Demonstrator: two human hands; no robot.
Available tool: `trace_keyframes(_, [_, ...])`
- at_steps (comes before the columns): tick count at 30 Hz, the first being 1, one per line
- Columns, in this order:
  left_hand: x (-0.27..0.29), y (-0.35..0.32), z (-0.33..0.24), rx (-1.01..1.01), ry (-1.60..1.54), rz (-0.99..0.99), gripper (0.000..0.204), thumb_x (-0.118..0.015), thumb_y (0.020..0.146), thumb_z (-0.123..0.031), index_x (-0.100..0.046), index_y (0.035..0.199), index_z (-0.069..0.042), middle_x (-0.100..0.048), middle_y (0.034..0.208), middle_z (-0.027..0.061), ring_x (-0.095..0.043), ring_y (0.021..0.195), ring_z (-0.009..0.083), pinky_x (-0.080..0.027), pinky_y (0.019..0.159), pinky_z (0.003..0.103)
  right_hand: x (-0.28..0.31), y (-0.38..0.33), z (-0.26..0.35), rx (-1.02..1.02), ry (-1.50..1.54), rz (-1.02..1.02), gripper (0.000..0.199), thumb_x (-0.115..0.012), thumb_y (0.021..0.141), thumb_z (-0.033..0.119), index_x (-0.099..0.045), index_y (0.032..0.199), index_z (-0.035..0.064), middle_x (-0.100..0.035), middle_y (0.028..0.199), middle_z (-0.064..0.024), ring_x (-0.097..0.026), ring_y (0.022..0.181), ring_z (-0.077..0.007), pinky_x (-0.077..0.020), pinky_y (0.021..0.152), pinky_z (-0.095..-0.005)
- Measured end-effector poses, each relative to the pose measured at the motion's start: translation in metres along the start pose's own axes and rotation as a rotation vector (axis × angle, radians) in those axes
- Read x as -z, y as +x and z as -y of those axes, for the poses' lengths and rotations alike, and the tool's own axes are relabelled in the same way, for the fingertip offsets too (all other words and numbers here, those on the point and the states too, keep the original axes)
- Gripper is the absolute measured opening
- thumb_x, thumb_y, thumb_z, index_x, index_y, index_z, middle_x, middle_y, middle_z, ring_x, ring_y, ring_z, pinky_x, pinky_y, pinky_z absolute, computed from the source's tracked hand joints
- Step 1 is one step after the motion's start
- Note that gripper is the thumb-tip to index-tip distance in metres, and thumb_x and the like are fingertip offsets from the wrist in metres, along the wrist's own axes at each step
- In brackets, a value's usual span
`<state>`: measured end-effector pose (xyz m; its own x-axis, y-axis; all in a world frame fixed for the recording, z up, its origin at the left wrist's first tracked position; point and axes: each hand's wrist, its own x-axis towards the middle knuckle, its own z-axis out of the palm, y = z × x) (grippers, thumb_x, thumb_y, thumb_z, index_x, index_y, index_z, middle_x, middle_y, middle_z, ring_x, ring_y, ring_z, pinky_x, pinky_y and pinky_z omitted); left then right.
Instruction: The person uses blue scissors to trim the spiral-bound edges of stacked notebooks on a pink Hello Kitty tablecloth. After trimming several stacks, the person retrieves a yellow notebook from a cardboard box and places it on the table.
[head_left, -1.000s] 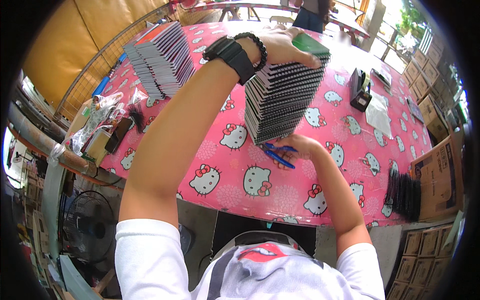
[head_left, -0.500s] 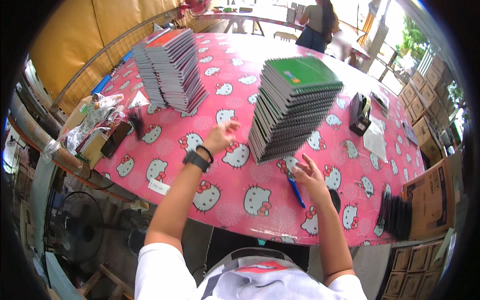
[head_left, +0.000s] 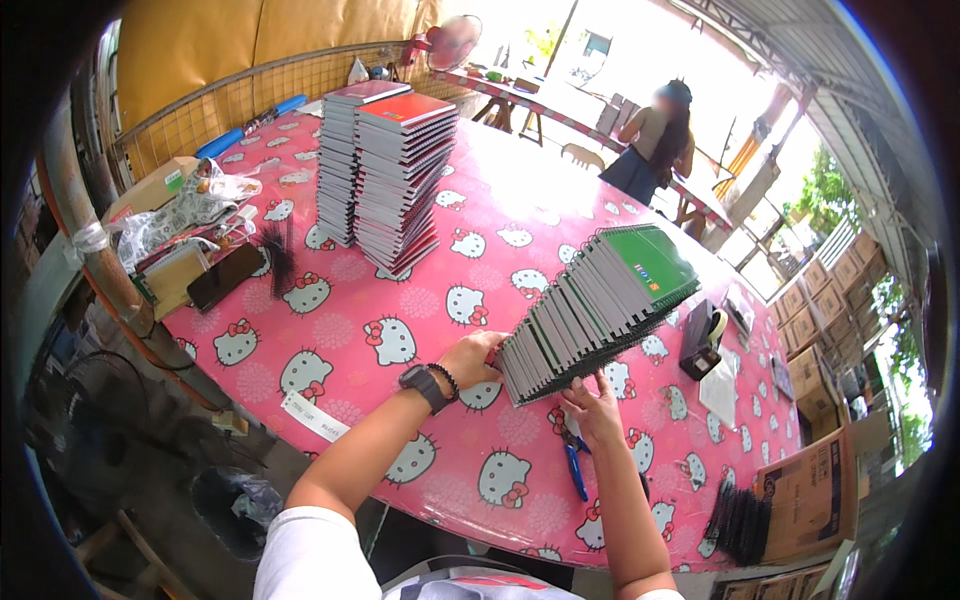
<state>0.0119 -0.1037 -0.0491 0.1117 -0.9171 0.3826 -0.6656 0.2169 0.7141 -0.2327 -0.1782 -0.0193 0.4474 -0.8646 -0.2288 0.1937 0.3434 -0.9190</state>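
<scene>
Head view: the step in hand looks like squaring up a leaning stack of green spiral notebooks (head_left: 598,312) on the pink cartoon-cat tablecloth (head_left: 390,300). The stack sits just right of the picture's centre and tilts toward 2 o'clock, its covers fanned like slipped cards. Judging from that lean, the next move calls for steady pressure from both sides at the base, so the pile comes upright without the top books sliding off.

The left hand (head_left: 473,360) is at 9 o'clock of the stack's foot, fingers curled loosely and pressed against the lowest notebooks; it grips nothing else. A dark watch and a bead bracelet sit on that wrist. The right hand (head_left: 594,405) is at 6 o'clock of the stack, fingers spread and half open, fingertips touching the bottom edge; whether it clasps a book I cannot tell.

Blue-handled pliers (head_left: 575,467) lie on the cloth just below the right hand. 2 taller, upright stacks with red covers (head_left: 395,180) stand well apart at 11 o'clock. A black tape dispenser (head_left: 700,338) is near at 3 o'clock.
</scene>
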Motion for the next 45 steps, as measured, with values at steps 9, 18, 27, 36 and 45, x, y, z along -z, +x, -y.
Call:
trace_keyframes(9, [0.022, 0.005, 0.039, 0.126, -0.067, -0.224, 0.063, -0.077, 0.061, -0.001, -0.053, 0.119, -0.003, -0.062, 0.101, 0.0153, -0.061, 0.091, 0.026, -0.049, 0.082, 0.034, -0.033, 0.088, 0.012, -0.076, -0.149, 0.285, 0.078, -0.066, 0.086, 0.014, -0.014, 0.144, 0.0089, -0.054, 0.119, -0.0163, -0.059, 0.099, -0.028, -0.0486, 0.085, -0.0395])
trace_keyframes(18, [0.053, 0.018, 0.073, 0.211, 0.024, -0.434, 0.059, -0.076, 0.06, -0.002, -0.056, 0.115, -0.002, -0.062, 0.105, 0.0172, -0.06, 0.095, 0.0296, -0.049, 0.082, 0.036, -0.088, 0.179, 0.014, -0.141, -0.234, 0.489, 0.081, -0.067, 0.085, 0.015, -0.014, 0.145, 0.0052, -0.058, 0.114, -0.0099, -0.058, 0.095, -0.0204, -0.047, 0.084, -0.0356])
trace_keyframes(27, [0.065, 0.022, 0.091, 0.331, 0.046, -0.575, 0.05, -0.071, 0.066, -0.002, -0.056, 0.113, -0.003, -0.06, 0.104, 0.0182, -0.055, 0.102, 0.0352, -0.046, 0.087, 0.041, -0.125, 0.223, 0.019, -0.195, -0.288, 0.606, 0.078, -0.067, 0.085, 0.017, -0.016, 0.144, 0.0102, -0.06, 0.109, -0.0095, -0.059, 0.091, -0.0198, -0.0498, 0.082, -0.0351])
trace_keyframes(36, [0.074, 0.014, 0.115, 0.391, 0.051, -0.775, 0.041, -0.056, 0.072, 0.006, -0.058, 0.112, -0.003, -0.064, 0.093, 0.0181, -0.064, 0.077, 0.0273, -0.051, 0.069, 0.034, -0.164, 0.228, 0.01, -0.224, -0.317, 0.672, 0.078, -0.067, 0.085, 0.02, -0.017, 0.143, 0.0097, -0.059, 0.11, -0.0114, -0.06, 0.093, -0.0229, -0.0518, 0.085, -0.0399])
trace_keyframes(45, [0.076, 0.016, 0.145, 0.283, 0.116, -0.727, 0.036, -0.056, 0.078, -0.003, -0.06, 0.113, -0.007, -0.066, 0.088, 0.012, -0.064, 0.081, 0.0221, -0.05, 0.072, 0.032, -0.129, 0.132, 0.029, 0.176, -0.796, 0.364, 0.062, -0.062, 0.088, 0.017, -0.03, 0.141, 0.0088, -0.055, 0.119, -0.011, -0.055, 0.105, -0.0166, -0.046, 0.089, -0.0321])
